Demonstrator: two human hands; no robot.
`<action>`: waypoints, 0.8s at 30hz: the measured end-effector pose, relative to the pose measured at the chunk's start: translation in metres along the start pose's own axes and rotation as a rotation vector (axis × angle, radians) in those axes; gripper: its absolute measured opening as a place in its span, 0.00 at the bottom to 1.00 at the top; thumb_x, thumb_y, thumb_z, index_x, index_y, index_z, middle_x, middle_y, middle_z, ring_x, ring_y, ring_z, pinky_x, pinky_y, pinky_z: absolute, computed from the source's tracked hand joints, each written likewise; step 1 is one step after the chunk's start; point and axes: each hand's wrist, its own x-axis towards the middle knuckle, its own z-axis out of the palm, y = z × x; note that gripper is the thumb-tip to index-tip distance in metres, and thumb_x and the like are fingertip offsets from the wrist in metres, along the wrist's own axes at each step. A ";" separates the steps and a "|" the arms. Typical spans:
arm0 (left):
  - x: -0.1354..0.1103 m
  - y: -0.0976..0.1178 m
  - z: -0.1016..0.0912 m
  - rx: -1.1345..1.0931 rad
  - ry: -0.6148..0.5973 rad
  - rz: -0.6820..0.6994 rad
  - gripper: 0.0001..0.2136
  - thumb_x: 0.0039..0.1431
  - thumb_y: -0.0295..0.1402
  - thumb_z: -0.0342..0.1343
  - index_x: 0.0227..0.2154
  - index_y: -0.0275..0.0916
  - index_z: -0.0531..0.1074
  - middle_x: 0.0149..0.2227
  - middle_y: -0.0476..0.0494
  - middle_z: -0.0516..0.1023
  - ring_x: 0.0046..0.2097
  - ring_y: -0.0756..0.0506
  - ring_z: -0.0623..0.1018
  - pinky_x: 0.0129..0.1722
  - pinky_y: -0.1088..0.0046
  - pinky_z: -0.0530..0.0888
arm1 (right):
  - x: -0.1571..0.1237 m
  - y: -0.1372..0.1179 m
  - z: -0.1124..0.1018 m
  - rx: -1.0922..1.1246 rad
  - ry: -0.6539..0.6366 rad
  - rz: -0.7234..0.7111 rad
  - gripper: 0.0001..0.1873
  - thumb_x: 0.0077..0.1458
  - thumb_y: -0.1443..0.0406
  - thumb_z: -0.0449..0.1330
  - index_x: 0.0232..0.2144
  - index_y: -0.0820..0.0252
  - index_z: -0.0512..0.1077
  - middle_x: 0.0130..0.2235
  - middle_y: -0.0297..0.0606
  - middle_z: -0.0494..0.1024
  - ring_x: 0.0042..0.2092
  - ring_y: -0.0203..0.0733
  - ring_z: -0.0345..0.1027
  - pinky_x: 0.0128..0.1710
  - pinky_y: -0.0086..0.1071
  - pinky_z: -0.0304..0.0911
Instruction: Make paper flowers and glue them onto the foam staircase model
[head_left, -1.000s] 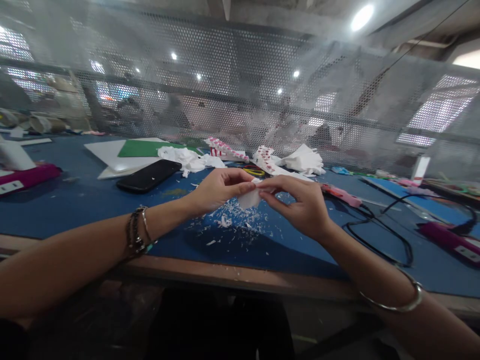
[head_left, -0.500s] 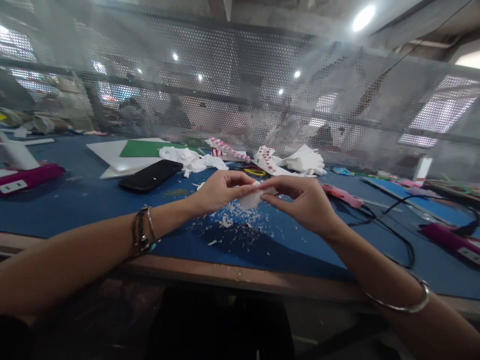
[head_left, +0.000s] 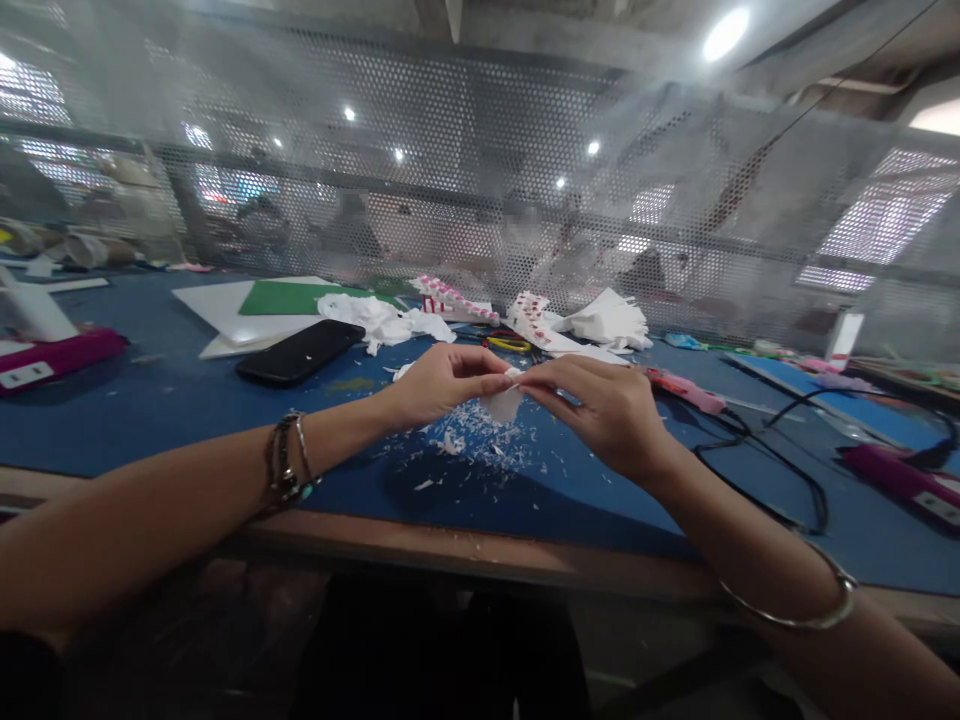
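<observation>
Now the right hand (head_left: 619,410) pinches its fingers (head_left: 553,374) narrower than before, holding a white piece (head_left: 501,405) with the left hand (head_left: 429,385).

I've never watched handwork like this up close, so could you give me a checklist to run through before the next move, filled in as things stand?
1. White piece held: ok; the left hand and right hand both pinch it in their fingers.
2. Surface below free of scraps: not ok; white shreds litter the blue tabletop.
3. Black phone clear of the hands: ok; it lies apart, left of them.
4. Yellow-handled tool clear of the hands: ok; it lies beyond them.
5. Pink tool switched off: cannot tell; no indicator is readable.
</observation>
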 end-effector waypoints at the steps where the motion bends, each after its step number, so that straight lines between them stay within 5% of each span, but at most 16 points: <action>1: 0.000 0.000 0.000 -0.002 -0.002 0.004 0.02 0.41 0.26 0.58 0.22 0.35 0.73 0.21 0.52 0.74 0.25 0.55 0.70 0.26 0.81 0.65 | 0.000 0.000 0.000 -0.006 -0.001 0.003 0.04 0.51 0.70 0.55 0.29 0.65 0.71 0.27 0.37 0.76 0.30 0.31 0.68 0.31 0.22 0.62; 11: -0.001 0.000 0.000 0.080 -0.042 0.077 0.03 0.43 0.27 0.57 0.24 0.35 0.74 0.22 0.50 0.74 0.25 0.54 0.70 0.25 0.81 0.67 | 0.001 0.004 0.001 0.095 -0.155 0.138 0.06 0.55 0.66 0.50 0.28 0.61 0.64 0.27 0.34 0.72 0.26 0.30 0.62 0.26 0.24 0.57; 24: -0.009 0.000 0.004 0.438 0.046 0.329 0.09 0.51 0.32 0.53 0.31 0.33 0.74 0.31 0.43 0.75 0.32 0.52 0.73 0.29 0.81 0.70 | -0.002 0.003 0.010 0.118 -0.143 0.295 0.09 0.54 0.62 0.48 0.25 0.60 0.59 0.21 0.31 0.66 0.22 0.30 0.57 0.23 0.24 0.52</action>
